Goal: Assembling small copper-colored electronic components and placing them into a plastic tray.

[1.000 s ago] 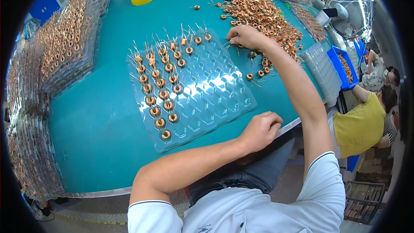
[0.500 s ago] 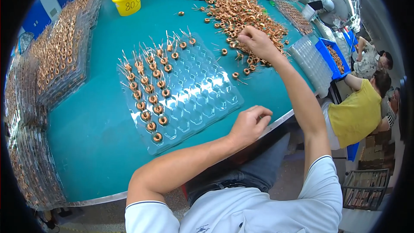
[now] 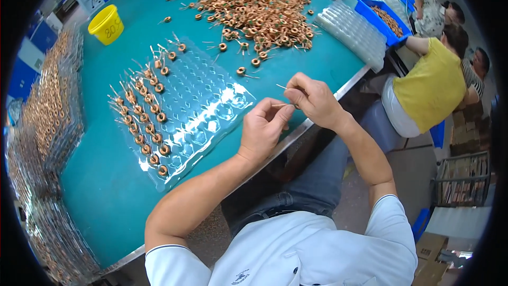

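Over the table's front edge, my left hand and my right hand meet with fingers pinched together. Thin wire leads stick out between them, from a copper coil mostly hidden by the fingertips. Left of my hands lies a clear plastic tray with moulded cells. Ring-shaped copper coils with upright leads fill its left rows; the cells to the right hold none. Beyond the hands spreads a large heap of loose coils, with a stray coil on its near side.
Filled trays stand in tall stacks along the left. A yellow bucket sits at the back left. Clear trays are stacked at the right, beside a blue bin of coils. A person in a yellow top sits farther right.
My right hand has come back from the heap to my left hand, and a coil's leads now show between them. My left hand has turned and closed its fingers. The whole view has shifted.
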A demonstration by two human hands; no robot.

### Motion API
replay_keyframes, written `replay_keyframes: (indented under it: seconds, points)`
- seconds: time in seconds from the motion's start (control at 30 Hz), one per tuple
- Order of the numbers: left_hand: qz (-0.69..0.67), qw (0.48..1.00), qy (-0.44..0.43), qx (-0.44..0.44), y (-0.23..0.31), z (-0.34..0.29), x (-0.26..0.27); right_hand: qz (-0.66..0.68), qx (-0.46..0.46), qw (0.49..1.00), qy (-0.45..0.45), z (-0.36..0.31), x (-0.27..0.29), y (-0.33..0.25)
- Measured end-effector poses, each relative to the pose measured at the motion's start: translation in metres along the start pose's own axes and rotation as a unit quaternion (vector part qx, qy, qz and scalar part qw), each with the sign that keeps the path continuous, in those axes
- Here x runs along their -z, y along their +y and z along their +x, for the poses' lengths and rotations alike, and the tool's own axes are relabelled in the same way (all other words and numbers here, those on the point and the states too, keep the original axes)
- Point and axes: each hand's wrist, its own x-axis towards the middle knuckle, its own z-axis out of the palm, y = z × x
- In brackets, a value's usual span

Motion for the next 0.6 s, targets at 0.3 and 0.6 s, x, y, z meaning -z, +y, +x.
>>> replay_keyframes:
  seconds: [0.3,0.6]
  points:
    - [0.028,0.999,-0.014,0.010,-0.005,-0.003,-0.011,0.406,-0.179,0.896,-0.004,-0.043,0.008,0.020]
    - [0.186,0.982,-0.026,0.009,-0.007,-0.001,-0.016,0.532,-0.137,0.835,0.008,-0.078,0.013,0.041]
